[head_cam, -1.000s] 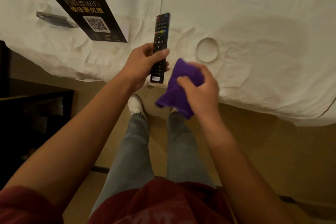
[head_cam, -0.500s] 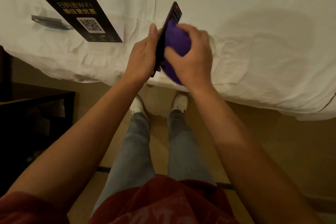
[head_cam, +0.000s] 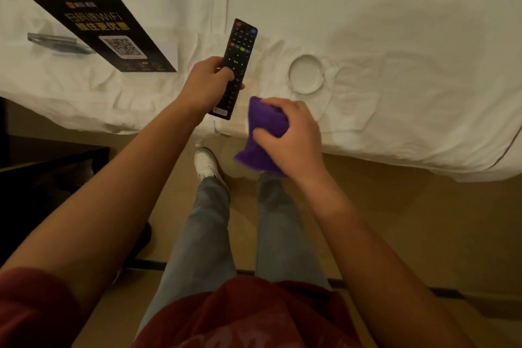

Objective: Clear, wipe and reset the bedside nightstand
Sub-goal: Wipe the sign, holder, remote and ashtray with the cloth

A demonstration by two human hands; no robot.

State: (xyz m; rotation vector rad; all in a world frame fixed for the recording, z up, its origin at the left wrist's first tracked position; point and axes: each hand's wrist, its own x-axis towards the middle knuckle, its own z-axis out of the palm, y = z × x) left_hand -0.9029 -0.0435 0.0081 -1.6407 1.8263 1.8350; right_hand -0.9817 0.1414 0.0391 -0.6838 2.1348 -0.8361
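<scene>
Since the wipe, my right hand (head_cam: 288, 133), clutching the cloth (head_cam: 261, 133), withdrew; left hand (head_cam: 206, 85) grips remote (head_cam: 236, 65) face-up for inspection.

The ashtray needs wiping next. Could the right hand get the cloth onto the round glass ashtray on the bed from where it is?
Probably yes. The right hand, bunching the purple cloth, hangs just short of the round clear glass ashtray, with only bare white bedsheet between them.
</scene>
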